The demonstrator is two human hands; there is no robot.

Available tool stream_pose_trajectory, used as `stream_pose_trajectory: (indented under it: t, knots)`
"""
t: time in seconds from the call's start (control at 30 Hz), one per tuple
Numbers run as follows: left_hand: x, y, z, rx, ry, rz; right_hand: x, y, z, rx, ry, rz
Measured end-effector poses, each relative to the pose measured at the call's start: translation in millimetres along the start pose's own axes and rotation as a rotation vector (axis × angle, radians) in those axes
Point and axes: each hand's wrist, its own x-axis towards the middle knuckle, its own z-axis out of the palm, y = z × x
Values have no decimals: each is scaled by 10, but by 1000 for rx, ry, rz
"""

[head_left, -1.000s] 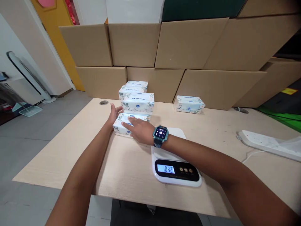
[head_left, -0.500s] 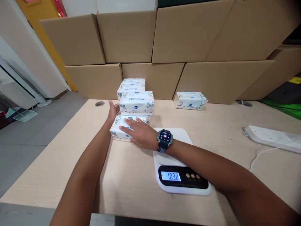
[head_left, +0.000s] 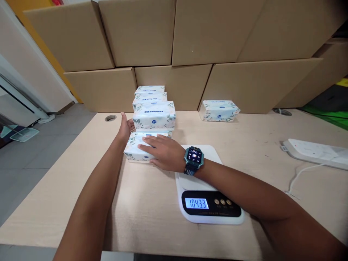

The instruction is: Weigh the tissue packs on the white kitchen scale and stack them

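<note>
My right hand point(head_left: 162, 152) lies flat, fingers stretched out, on top of the nearest tissue pack point(head_left: 135, 151), which rests on the table. My left hand point(head_left: 125, 128) is open against the left end of that pack, beside a second tissue pack point(head_left: 154, 116) lying further back and higher. More tissue packs point(head_left: 149, 93) are piled behind it. My right forearm, wearing a teal smartwatch point(head_left: 193, 160), crosses over the white kitchen scale point(head_left: 209, 187), whose display point(head_left: 197, 203) is lit and shows digits.
A lone tissue pack point(head_left: 219, 110) lies at the back middle of the wooden table point(head_left: 152, 210). Cardboard boxes point(head_left: 206, 40) form a wall behind the table. A white power strip point(head_left: 315, 152) with its cable lies at the right. A cable hole point(head_left: 110, 117) is at the back left.
The scale's reading has changed from 103.2 to a higher figure. Both hands stay on the nearest pack; the camera has tilted down a little.
</note>
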Motion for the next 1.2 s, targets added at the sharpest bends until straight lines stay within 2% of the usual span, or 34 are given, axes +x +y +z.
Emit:
stream_pose_trajectory:
  t: [0.13, 0.27, 0.5, 0.77, 1.2]
  knots:
    - [-8, -2, 13, 3, 21, -14, -9, 6, -42, -24, 45, 17]
    - [14, -25, -5, -13, 9, -19, 10, -18, -127, -71, 8, 64]
    - [14, -92, -11, 9, -88, 62, 1, -61, -193, -153, -5, 126]
    - [44, -185, -56, 28, -87, 127, -7, -126, -358, -201, -115, 200]
    - [42, -122, -101, 94, -33, 85, -8, -191, -301, -201, -105, 198]
